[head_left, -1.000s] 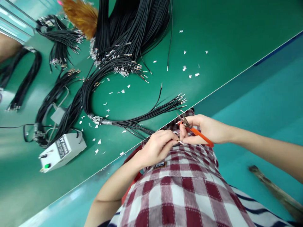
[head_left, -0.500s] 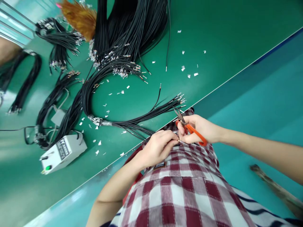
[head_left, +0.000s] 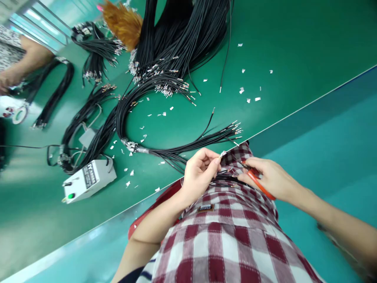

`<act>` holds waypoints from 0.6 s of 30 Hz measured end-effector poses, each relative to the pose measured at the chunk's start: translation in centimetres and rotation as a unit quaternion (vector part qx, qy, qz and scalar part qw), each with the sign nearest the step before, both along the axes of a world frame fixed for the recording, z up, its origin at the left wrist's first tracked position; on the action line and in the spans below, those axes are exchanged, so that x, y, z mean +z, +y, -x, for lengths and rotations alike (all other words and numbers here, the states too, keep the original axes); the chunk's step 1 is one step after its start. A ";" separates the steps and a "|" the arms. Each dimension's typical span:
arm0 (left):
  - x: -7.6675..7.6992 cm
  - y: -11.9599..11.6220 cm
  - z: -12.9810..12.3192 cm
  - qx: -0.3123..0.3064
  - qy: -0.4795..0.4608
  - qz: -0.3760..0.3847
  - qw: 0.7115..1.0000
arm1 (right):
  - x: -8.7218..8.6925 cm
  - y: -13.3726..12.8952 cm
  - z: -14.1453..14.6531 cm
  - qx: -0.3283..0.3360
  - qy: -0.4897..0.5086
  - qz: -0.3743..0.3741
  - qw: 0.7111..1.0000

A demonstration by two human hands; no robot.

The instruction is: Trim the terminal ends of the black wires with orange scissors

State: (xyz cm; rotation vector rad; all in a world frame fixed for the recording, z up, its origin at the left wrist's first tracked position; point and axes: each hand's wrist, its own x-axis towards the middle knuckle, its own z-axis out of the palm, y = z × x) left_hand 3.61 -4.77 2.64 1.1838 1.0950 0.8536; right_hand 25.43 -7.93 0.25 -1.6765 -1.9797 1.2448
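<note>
My left hand (head_left: 202, 171) pinches a small whitish scrap (head_left: 223, 154) between thumb and fingertips, above my checked apron (head_left: 235, 232). My right hand (head_left: 269, 179) is wrapped round orange-handled scissors (head_left: 261, 184), their dark blades pointing toward my left hand without touching it. Several black wires (head_left: 226, 179) lie across my lap between the hands; their far ends are hidden. Just beyond my left hand, a bundle of black wires (head_left: 188, 147) with bare silvery tips rests on the green table (head_left: 282, 43), its ends near the table edge.
A large heap of black wires (head_left: 188, 35) lies at the back, beside a brown feathery object (head_left: 123, 25). A white box with a green button (head_left: 90, 181) stands at the left. White scraps dot the table. Another person's arm (head_left: 32, 59) reaches in at the upper left.
My hands have moved apart, the right one with the scissors going right and down. A whitish scrap now shows at my left fingertips, and wires show on my lap. The view has shifted left.
</note>
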 end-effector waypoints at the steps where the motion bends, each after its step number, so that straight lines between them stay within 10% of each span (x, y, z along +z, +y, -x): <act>1: 0.1 0.1 -0.1 0.003 -0.007 0.010 1.000 | 0.2 -0.2 0.3 0.011 -0.020 -0.002 1.000; 18: -0.2 0.5 -0.5 0.018 -0.030 0.049 0.998 | 3.5 3.1 2.9 0.043 -0.064 0.069 0.995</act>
